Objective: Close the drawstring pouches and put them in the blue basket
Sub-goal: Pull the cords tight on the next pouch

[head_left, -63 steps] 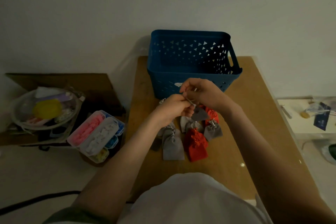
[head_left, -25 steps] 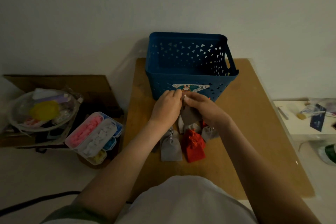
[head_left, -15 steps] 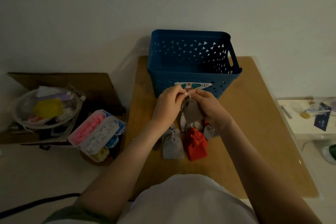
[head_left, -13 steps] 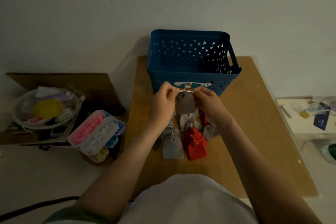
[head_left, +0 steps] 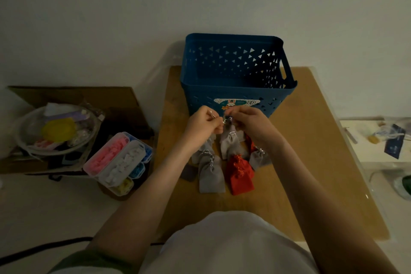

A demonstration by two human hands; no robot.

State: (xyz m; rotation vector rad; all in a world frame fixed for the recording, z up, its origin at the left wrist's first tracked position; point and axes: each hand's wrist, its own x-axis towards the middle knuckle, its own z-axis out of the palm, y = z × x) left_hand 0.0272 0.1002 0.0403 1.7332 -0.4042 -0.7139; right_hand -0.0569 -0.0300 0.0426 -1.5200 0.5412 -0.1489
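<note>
Left hand (head_left: 203, 123) and right hand (head_left: 250, 123) are raised side by side just in front of the blue basket (head_left: 235, 73), fingers curled and pinched. Each pinches a silver drawstring (head_left: 226, 120) end at the neck of one grey pouch (head_left: 229, 142), which hangs between and just below the two hands, above the pile. Pouch neck looks gathered; how fully it is drawn shut cannot be told.

Remaining pouches lie on the surface (head_left: 311, 151) beneath the wrists: a larger grey pouch (head_left: 210, 173) flat on the left, a red pouch (head_left: 240, 174) touching its right side, a small grey pouch (head_left: 258, 159) further right. Basket stands upright at the far end of the surface; visible interior shows no pouches.

Off the surface, to the left: compartmented plastic box (head_left: 117, 160) and a clear bowl (head_left: 55, 131) of mixed items.
</note>
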